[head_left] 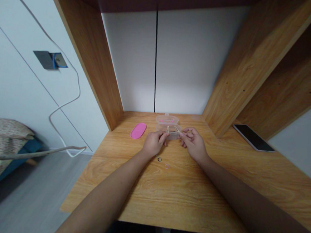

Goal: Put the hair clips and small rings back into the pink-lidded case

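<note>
Between the fingertips of my left hand (pixel 153 144) is a small pale yellow hair clip (pixel 167 129), its narrow end pointing away from me. My right hand (pixel 194 144) pinches a similar hair clip (pixel 177 129), tilted to the left. Both clips are over a clear plastic case (pixel 167 120), which stands with its lid raised at the back. My fingers partly hide the case's front. Nearer to me on the wood lie a dark hair tie (pixel 159 159) and a pink hair tie (pixel 166 166).
A pink oval tray or lid (pixel 138 130) lies left of the case. To the right, a phone (pixel 253 137) rests by the wooden partition. Wooden panels flank the desk (pixel 161 195), and a white cable (pixel 79 83) hangs at the left wall.
</note>
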### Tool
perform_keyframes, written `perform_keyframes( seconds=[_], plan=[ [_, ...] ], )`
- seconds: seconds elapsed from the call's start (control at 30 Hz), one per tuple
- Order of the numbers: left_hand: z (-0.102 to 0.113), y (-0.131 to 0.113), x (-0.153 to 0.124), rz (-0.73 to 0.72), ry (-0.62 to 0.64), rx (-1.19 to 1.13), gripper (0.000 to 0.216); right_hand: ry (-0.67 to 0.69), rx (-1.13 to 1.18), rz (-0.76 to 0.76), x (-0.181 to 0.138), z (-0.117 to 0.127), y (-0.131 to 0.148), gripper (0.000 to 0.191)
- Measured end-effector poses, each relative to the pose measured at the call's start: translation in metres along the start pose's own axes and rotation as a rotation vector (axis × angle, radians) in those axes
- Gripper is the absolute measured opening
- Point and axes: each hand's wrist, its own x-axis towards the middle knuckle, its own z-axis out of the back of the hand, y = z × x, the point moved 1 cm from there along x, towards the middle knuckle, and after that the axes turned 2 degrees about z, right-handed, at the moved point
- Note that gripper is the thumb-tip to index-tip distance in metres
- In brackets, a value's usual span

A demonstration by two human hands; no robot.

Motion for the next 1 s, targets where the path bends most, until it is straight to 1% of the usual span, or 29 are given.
perform_keyframes(
  seconds=[0.2, 0.27, 0.37, 0.57, 0.73, 0.83, 0.9, 0.93, 1.0],
  plan=[
    [-0.001, 0.005, 0.001, 0.038, -0.021, 0.032, 0.051, -0.005, 0.029, -0.054, 0.003, 0.003, -0.004, 0.044],
    [-0.001, 0.006, 0.001, 0.03, -0.019, 0.012, 0.053, 0.002, 0.053, -0.055, 0.003, 0.002, -0.003, 0.046],
    [-0.002, 0.005, 0.0, -0.01, 0.004, -0.038, 0.05, 0.004, 0.076, -0.044, 0.002, 0.0, 0.002, 0.047],
    [-0.002, 0.0, -0.001, -0.074, 0.025, -0.074, 0.046, 0.001, 0.093, 0.012, 0.001, -0.002, 0.007, 0.041],
    [-0.001, 0.0, -0.001, -0.079, -0.026, -0.043, 0.045, -0.003, 0.067, 0.036, 0.002, 0.0, 0.004, 0.035],
    [0.001, 0.0, -0.002, -0.092, -0.06, -0.032, 0.043, 0.016, -0.002, 0.072, -0.001, 0.001, 0.002, 0.031],
    [0.003, -0.001, -0.002, -0.115, -0.072, -0.035, 0.043, 0.06, -0.123, 0.111, -0.004, 0.001, 0.003, 0.027],
    [0.004, -0.001, -0.003, -0.125, -0.08, -0.037, 0.044, 0.1, -0.211, 0.144, -0.006, 0.0, 0.004, 0.024],
    [0.006, -0.003, -0.004, -0.136, -0.102, -0.037, 0.044, 0.225, -0.403, 0.251, -0.01, -0.002, 0.01, 0.018]
  ],
)
